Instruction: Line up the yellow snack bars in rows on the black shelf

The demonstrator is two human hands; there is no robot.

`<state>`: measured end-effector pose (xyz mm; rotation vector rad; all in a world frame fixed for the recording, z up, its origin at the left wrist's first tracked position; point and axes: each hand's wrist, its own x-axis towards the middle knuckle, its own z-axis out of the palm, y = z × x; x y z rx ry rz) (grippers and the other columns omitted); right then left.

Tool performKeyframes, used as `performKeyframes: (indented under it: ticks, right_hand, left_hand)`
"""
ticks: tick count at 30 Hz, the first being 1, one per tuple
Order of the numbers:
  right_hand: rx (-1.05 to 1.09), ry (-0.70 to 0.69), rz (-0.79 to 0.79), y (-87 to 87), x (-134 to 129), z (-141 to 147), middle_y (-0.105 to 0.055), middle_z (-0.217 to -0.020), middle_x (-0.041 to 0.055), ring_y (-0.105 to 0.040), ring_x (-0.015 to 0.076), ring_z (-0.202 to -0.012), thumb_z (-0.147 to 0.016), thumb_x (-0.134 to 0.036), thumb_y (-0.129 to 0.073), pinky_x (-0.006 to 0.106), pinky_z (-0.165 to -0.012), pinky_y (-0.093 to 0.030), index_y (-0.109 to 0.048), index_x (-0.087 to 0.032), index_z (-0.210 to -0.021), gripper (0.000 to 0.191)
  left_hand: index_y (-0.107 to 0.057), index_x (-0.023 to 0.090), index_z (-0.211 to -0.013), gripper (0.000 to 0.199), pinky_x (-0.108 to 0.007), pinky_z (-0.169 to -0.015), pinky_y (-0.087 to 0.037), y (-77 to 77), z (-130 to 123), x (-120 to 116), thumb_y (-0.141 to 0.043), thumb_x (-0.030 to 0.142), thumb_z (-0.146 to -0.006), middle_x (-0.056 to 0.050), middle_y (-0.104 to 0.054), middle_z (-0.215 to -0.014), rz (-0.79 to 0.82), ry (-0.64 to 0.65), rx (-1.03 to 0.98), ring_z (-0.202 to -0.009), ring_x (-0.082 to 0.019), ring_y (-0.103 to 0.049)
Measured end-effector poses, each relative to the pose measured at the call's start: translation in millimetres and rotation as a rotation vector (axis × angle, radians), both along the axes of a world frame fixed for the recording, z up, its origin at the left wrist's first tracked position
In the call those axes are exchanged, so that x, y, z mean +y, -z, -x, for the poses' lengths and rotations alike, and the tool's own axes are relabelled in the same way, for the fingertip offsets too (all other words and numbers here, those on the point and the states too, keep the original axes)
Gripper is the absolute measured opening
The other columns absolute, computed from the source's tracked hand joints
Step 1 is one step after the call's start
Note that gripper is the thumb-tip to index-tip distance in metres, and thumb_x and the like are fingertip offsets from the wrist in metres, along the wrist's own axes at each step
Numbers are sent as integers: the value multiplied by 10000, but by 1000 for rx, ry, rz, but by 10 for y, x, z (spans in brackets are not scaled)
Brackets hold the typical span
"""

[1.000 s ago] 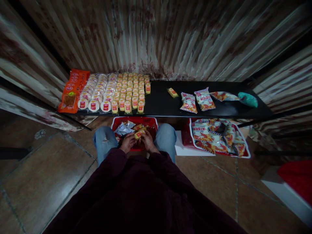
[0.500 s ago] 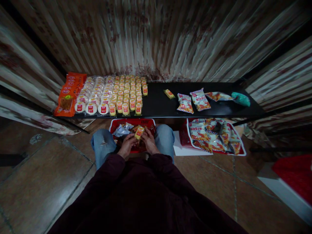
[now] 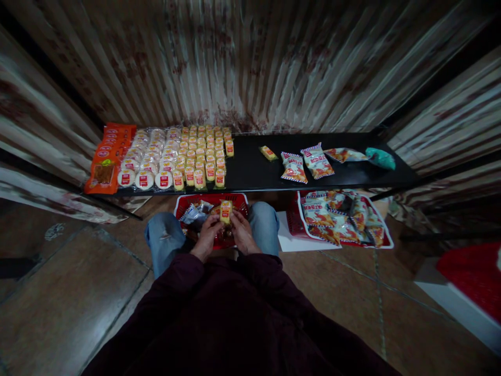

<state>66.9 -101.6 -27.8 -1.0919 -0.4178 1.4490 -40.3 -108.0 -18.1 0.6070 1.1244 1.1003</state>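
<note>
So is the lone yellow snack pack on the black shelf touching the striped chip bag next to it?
Apart. The head view shows bare black shelf between the lone yellow snack pack and the striped chip bag.

Yellow snack packet (image 3: 225, 211) upright between left hand (image 3: 206, 234) and right hand (image 3: 241, 233) (above red basket (image 3: 213, 200)).
</note>
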Motion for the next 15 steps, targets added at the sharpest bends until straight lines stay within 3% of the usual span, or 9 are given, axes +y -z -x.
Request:
performKeyframes:
  ticks: [5,11,15]
  right_hand:
    - [-8,-4,4,-40,-11,-14,-711,-801,7,-666,190,-805,-655,-484,-732,293,-687,-507,-612,-223,-899,377]
    - [-36,30,22,-50,-2,-34,-685,-796,-6,-629,160,-711,-653,-489,-722,277,-628,-491,-574,-227,-853,361]
    - [-56,72,30,-52,0,-21,-645,-767,-27,-600,140,-701,-653,-456,-725,262,-638,-481,-560,-227,-835,336]
  left_hand:
    - [-616,174,-834,237,-226,-649,-420,-41,-94,83,-726,211,-627,4,-607,-776,-49,-1,87,-696,-110,-544]
    - [-560,191,-909,300,-238,-663,-432,-39,-161,133,-716,168,-653,20,-589,-774,-46,-34,111,-657,-106,-565]
    - [-558,197,-845,209,-236,-685,-433,-33,-174,133,-668,132,-680,18,-583,-770,-95,-40,172,-697,-116,-565]
